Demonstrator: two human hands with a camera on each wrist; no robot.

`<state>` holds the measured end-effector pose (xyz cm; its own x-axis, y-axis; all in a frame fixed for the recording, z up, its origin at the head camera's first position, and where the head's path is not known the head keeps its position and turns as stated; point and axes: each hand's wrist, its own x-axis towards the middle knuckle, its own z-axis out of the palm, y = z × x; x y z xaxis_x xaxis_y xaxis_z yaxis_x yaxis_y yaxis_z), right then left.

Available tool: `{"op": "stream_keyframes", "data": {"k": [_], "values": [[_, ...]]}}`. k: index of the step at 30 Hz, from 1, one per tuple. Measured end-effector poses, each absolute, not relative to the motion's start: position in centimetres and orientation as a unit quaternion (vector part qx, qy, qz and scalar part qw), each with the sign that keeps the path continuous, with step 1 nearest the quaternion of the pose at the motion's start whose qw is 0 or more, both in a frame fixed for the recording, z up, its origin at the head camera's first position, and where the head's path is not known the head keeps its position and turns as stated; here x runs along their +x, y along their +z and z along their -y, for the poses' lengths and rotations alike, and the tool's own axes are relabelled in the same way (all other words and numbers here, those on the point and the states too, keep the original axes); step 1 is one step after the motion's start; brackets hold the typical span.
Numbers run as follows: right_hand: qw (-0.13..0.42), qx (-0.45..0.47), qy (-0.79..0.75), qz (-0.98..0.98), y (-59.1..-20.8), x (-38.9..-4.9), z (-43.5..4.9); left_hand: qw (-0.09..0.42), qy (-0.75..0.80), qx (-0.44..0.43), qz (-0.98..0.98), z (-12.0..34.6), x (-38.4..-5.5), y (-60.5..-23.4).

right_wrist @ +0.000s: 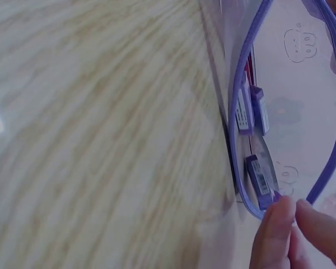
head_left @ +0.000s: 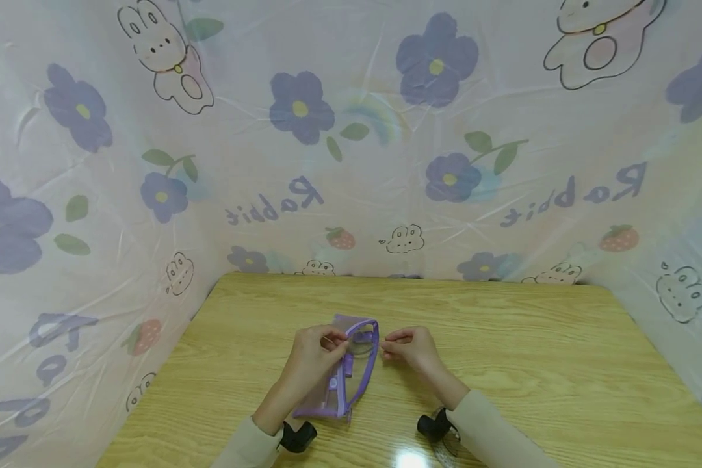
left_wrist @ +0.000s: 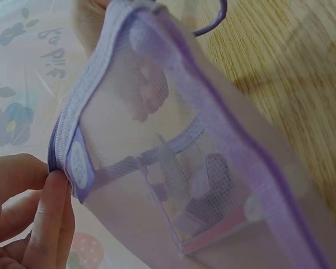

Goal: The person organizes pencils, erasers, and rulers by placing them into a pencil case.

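A see-through pencil case (head_left: pixel 312 404) with purple trim lies near the middle of the table, its zipped mouth gaping toward the right. My left hand (head_left: pixel 314 354) pinches one side of the mouth; in the left wrist view its thumb and finger grip the purple edge beside a small oval label (left_wrist: pixel 78 163). On the opposite side, my right hand (head_left: pixel 412 349) has thumb and fingertips together at the rim (right_wrist: pixel 243 193), at the lower end of the opening in the right wrist view. Inside are small purple pieces with barcode labels (right_wrist: pixel 260 182) and a clear curved piece (right_wrist: pixel 267 159).
The wood-grain table (head_left: pixel 532 364) spreads around both hands. A pale curtain (head_left: pixel 374 162) with flowers and rabbits stands along its back and sides. Each wrist carries a black camera mount, such as the right one (head_left: pixel 434 426).
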<state>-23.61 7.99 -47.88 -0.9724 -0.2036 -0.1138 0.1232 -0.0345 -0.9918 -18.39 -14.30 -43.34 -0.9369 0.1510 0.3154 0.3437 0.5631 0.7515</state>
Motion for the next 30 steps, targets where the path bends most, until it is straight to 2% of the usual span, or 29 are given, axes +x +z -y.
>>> {"op": "stream_keyframes", "data": {"k": [11,30], "values": [[0.147,-0.061,-0.679,-0.717,-47.4,-23.2,-9.3,0.104,-0.447,-0.134,0.878,14.4,-18.2,-43.3],[0.158,-0.086,-0.617,-0.766,-46.3,-22.1,-12.7,0.100,-0.455,-0.143,0.873,14.0,-18.2,-43.3]]}}
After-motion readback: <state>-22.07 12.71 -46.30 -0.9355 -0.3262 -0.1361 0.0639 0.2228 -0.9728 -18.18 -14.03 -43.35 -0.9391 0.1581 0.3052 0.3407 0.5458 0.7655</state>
